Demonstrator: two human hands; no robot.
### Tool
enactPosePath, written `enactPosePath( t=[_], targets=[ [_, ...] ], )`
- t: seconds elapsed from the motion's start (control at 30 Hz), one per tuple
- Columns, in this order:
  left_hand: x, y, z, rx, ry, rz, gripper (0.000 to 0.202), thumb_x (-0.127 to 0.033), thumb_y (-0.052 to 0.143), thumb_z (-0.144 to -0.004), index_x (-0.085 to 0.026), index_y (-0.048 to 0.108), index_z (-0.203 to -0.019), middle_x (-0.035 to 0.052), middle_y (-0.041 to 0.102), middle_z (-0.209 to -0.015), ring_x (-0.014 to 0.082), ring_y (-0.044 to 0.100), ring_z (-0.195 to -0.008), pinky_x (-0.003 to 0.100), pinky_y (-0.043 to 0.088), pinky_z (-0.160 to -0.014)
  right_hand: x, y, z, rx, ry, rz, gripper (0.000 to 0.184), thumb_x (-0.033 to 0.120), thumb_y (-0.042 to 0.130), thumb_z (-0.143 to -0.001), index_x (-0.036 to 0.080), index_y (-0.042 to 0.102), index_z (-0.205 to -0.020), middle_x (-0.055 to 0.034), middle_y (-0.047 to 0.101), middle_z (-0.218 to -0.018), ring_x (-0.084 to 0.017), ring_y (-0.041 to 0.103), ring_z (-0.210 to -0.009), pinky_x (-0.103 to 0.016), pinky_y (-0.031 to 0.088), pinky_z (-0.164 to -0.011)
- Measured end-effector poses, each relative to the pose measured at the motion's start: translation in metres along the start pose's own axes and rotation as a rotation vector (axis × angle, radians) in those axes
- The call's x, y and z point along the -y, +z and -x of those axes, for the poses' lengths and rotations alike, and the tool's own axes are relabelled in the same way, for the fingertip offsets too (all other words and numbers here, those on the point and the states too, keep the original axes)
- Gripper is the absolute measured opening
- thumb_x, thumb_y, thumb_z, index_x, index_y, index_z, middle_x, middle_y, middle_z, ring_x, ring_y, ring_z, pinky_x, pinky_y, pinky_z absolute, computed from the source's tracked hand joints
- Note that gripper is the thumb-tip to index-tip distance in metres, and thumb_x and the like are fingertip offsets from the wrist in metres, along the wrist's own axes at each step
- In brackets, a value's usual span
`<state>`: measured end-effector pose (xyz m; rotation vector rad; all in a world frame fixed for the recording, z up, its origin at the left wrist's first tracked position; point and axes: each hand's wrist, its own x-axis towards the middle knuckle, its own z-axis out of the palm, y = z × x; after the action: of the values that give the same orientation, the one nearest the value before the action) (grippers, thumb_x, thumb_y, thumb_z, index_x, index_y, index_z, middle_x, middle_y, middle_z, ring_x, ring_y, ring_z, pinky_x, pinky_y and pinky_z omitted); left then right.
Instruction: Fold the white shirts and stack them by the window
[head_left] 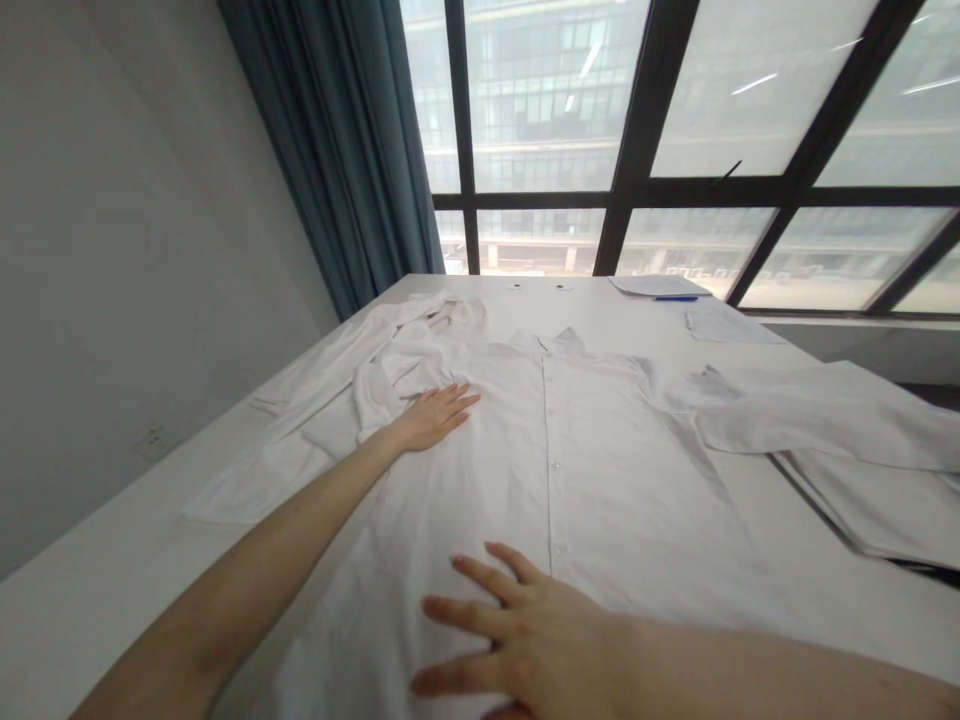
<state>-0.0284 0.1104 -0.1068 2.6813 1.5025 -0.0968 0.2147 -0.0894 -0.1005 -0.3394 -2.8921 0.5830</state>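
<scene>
A white button-up shirt point(600, 450) lies spread front side up on the white table, its collar toward the window. My left hand point(436, 415) rests flat on the shirt's left chest area near the bunched left sleeve, fingers stretched out. Lower down, my right hand point(525, 630) is over the front near the button line, with its fingers spread; I cannot tell whether it touches the cloth. Out to the right stretches the shirt's other sleeve point(817, 410). Neither hand holds anything.
Another white garment point(300, 430) lies crumpled along the table's left side. Papers point(660, 286) and a blue pen point(676, 298) are at the far right. Under the right sleeve is a dark-edged pale stack point(877, 505). A blue curtain point(352, 140) hangs beside the window.
</scene>
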Motion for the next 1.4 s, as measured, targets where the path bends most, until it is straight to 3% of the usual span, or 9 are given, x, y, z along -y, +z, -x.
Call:
enactPosePath(
  t=[0.13,0.3,0.43,0.5,0.6,0.7,1.03,1.23,1.4],
  targets=[
    [-0.001,-0.001,0.003,-0.018,0.001,-0.026,0.051,-0.038,0.023,-0.103,-0.027,0.028,-0.153,0.0056,0.019,-0.162,0.0224,0.020,-0.149,0.046,0.019,-0.118,0.000,-0.009,0.003,0.030,-0.009,-0.073,0.049,0.043,0.049,-0.097,0.038,0.042,-0.145,0.0013,0.026,-0.161,-0.030,0.014,-0.149,-0.057,0.016,-0.117],
    [-0.017,-0.007,-0.005,-0.050,-0.040,-0.124,0.052,-0.022,0.035,-0.096,-0.019,0.041,-0.147,0.0124,0.035,-0.156,0.0261,0.034,-0.144,0.045,0.028,-0.114,-0.017,-0.050,0.008,-0.110,0.137,-0.172,0.042,0.041,0.054,-0.094,0.027,0.056,-0.134,-0.0025,0.058,-0.139,-0.022,0.039,-0.139,-0.047,0.023,-0.118],
    [-0.047,-0.008,-0.022,-0.151,-0.037,-0.067,0.047,-0.019,0.037,-0.095,-0.010,0.053,-0.137,0.0143,0.050,-0.146,0.0242,0.041,-0.139,0.036,0.030,-0.115,-0.082,-0.076,0.028,-0.458,0.450,0.035,0.031,0.026,0.043,-0.097,0.022,0.065,-0.119,-0.0070,0.068,-0.124,-0.021,0.057,-0.124,-0.041,0.040,-0.107],
    [-0.065,-0.003,-0.029,-0.168,-0.022,-0.047,0.046,-0.023,0.033,-0.098,-0.011,0.052,-0.137,0.0118,0.052,-0.144,0.0201,0.043,-0.138,0.032,0.031,-0.114,-0.123,-0.078,0.046,-0.534,0.598,0.204,0.033,0.026,0.041,-0.095,0.021,0.066,-0.118,-0.0077,0.068,-0.124,-0.024,0.054,-0.127,-0.044,0.039,-0.108],
    [-0.085,0.010,-0.031,-0.187,-0.030,-0.041,0.049,-0.029,0.031,-0.100,-0.013,0.042,-0.145,0.0127,0.039,-0.154,0.0224,0.034,-0.143,0.039,0.029,-0.116,-0.172,-0.069,0.075,-0.444,0.842,0.413,0.042,0.033,0.040,-0.095,0.021,0.060,-0.131,-0.0074,0.056,-0.141,-0.030,0.038,-0.140,-0.052,0.033,-0.112],
    [-0.090,0.018,-0.027,-0.173,-0.042,-0.021,0.054,-0.036,0.030,-0.101,-0.016,0.032,-0.151,0.0122,0.026,-0.160,0.0258,0.023,-0.148,0.048,0.024,-0.117,-0.195,-0.058,0.094,-0.361,0.991,0.450,0.051,0.044,0.036,-0.097,0.024,0.051,-0.141,-0.0064,0.046,-0.150,-0.031,0.037,-0.141,-0.054,0.033,-0.111],
    [-0.058,0.014,-0.018,-0.100,-0.136,-0.012,0.061,-0.053,0.027,-0.101,-0.023,0.027,-0.154,0.0109,0.019,-0.162,0.0269,0.017,-0.149,0.047,0.019,-0.118,-0.196,-0.055,0.097,-0.303,1.088,0.500,0.055,0.051,0.029,-0.098,0.028,0.045,-0.146,-0.0021,0.040,-0.154,-0.026,0.036,-0.141,-0.048,0.032,-0.113],
    [-0.052,0.018,-0.015,-0.142,-0.218,-0.070,0.062,-0.051,0.029,-0.101,-0.018,0.030,-0.153,0.0145,0.024,-0.160,0.0283,0.022,-0.148,0.046,0.021,-0.117,-0.191,-0.054,0.097,-0.420,1.125,0.601,0.049,0.039,0.033,-0.099,0.018,0.054,-0.137,-0.0108,0.050,-0.147,-0.030,0.041,-0.137,-0.051,0.032,-0.111],
    [-0.056,0.015,-0.014,-0.210,-0.167,-0.120,0.056,-0.045,0.034,-0.101,-0.016,0.038,-0.148,0.0158,0.028,-0.158,0.0282,0.026,-0.147,0.046,0.023,-0.117,-0.180,-0.060,0.088,-0.508,0.747,0.637,0.043,0.030,0.034,-0.100,0.020,0.056,-0.134,-0.0090,0.052,-0.145,-0.025,0.038,-0.140,-0.049,0.025,-0.115]
  ],
)
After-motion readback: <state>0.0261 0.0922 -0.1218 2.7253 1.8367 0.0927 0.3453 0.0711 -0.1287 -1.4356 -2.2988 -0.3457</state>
